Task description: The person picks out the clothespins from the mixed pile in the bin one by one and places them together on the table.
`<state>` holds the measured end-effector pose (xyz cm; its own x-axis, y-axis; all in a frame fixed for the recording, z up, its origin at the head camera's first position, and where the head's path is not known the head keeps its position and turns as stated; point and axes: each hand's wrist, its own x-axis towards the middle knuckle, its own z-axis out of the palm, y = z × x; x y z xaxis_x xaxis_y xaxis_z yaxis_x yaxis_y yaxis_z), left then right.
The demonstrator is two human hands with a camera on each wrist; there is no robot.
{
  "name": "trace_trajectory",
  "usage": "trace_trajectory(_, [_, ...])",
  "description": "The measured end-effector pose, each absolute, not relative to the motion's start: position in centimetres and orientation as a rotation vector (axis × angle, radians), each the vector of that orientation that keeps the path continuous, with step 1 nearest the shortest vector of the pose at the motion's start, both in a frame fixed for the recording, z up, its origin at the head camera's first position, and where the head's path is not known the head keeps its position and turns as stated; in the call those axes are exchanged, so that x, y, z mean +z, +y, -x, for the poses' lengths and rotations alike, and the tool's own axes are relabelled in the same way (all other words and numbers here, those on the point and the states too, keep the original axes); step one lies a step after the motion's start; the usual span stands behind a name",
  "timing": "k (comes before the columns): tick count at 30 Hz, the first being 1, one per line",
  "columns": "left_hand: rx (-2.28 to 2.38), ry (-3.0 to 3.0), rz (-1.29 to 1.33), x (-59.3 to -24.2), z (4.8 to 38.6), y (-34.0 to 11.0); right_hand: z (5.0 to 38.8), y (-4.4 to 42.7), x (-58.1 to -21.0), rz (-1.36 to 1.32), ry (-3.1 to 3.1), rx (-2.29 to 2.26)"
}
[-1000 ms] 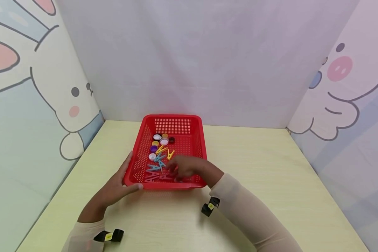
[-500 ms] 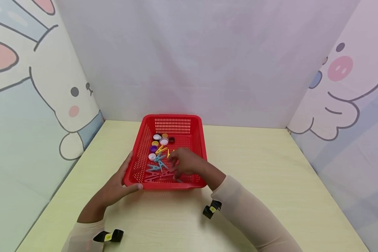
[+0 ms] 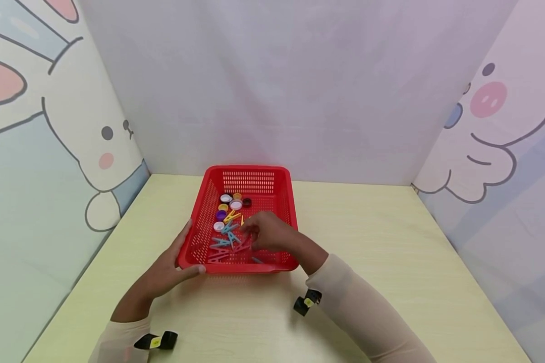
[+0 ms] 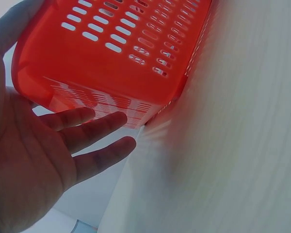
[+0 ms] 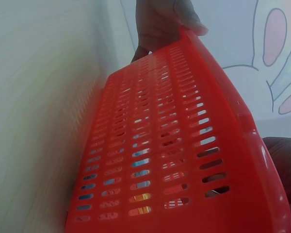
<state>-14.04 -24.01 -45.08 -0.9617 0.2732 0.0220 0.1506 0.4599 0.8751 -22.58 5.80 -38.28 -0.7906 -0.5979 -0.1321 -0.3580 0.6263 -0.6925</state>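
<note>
In the head view, a red basket (image 3: 250,268) holds blue clips (image 3: 220,242), yellow clips (image 3: 230,217) and pinkish-red clips (image 3: 218,254). My left hand (image 3: 165,269) rests against its front left corner, thumb along the front rim; the left wrist view shows this hand (image 4: 34,150) with straight, spread fingers beside the basket wall (image 4: 87,63). Inside the basket, my right hand (image 3: 270,234) pinches a pinkish-red clip (image 3: 240,246) low over the others; its fingertips are partly hidden. The right wrist view shows mostly basket wall (image 5: 136,145).
Round caps in white (image 3: 219,226), purple (image 3: 221,215), yellow (image 3: 223,207) and black (image 3: 247,202) lie in the basket's left and back parts. A bluish clip (image 3: 257,260) lies near its front wall. The pale table (image 3: 368,262) meets a plain back wall and cartoon-printed side walls.
My right hand has moved slightly toward the back of the basket, and the pinkish-red clip at its fingers has shifted and tilted. The bluish clip near the front wall has come into view. My left hand stays put.
</note>
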Motion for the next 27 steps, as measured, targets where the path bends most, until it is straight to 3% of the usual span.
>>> trace_trajectory(27, [1.526,2.598,-0.402,-45.3,14.1,-24.1,22.0,8.1,-37.5,0.879,2.475,-1.055])
